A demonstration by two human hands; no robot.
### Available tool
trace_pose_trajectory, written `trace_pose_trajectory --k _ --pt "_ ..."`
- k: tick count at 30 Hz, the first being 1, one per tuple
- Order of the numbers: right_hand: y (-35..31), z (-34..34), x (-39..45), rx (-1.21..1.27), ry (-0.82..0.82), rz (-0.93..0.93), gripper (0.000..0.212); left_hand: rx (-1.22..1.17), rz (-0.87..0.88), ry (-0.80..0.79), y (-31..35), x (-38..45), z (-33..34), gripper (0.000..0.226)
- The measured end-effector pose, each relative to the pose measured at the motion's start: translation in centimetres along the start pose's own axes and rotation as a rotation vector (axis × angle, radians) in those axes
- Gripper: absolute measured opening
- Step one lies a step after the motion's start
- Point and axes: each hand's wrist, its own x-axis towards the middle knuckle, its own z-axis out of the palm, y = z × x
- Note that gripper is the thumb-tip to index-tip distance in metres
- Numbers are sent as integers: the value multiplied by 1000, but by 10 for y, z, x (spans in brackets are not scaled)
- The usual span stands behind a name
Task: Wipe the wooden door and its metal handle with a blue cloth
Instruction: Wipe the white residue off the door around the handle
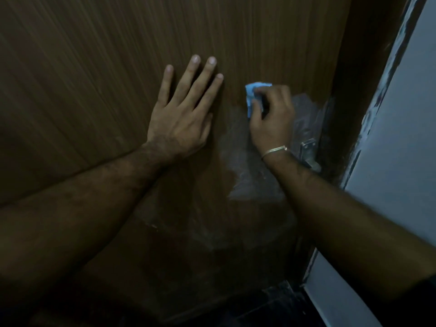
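Note:
The brown wooden door fills most of the view. My left hand lies flat on it with the fingers spread and straight. To its right, my right hand grips a crumpled blue cloth and holds it against the door. A thin bracelet circles that wrist. The metal handle sits just right of my right wrist, near the door's edge, partly hidden by the forearm. A pale, smeared patch covers the door around and below my right hand.
A dark door frame runs down the right side, with a pale grey wall beyond it. Dark floor shows at the bottom right.

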Motion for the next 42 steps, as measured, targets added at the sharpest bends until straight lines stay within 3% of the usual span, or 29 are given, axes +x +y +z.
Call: trace_pose_trajectory --k 3,7,11,13,18,21,23,26,28,32,35,40,42 --pt "-7 10 10 5 52 -24 18 4 -30 18 8 -1 4 69" --pt "-1 10 -26 -25 -138 -77 20 -17 -32 26 16 0 9 69" --pt "14 1 -9 3 31 66 14 -18 -18 25 17 0 11 72" --pt "10 7 0 12 83 43 14 -20 -28 29 19 1 12 72" --pt "13 7 -39 -2 -137 -41 16 -51 -16 36 22 0 13 70" --pt "26 0 -27 -6 -17 110 14 -49 16 33 25 -2 16 69" --pt "25 3 -16 -1 34 99 15 -47 19 25 29 -4 19 69" --pt "21 11 -36 -11 -138 -63 20 -48 -14 35 36 -6 24 67" --pt "32 5 -47 -19 -185 -61 20 -48 -15 44 38 -8 27 67" --pt "53 -2 -15 -13 77 51 14 -28 5 98 39 -9 37 65" --pt "54 -3 -21 -90 15 -97 14 -42 -10 124 38 -11 40 64" --pt "68 -17 4 -63 261 97 11 -94 15 126 36 -10 36 60" --pt "58 -10 -4 -103 170 21 13 -120 10 131 35 -11 37 60"
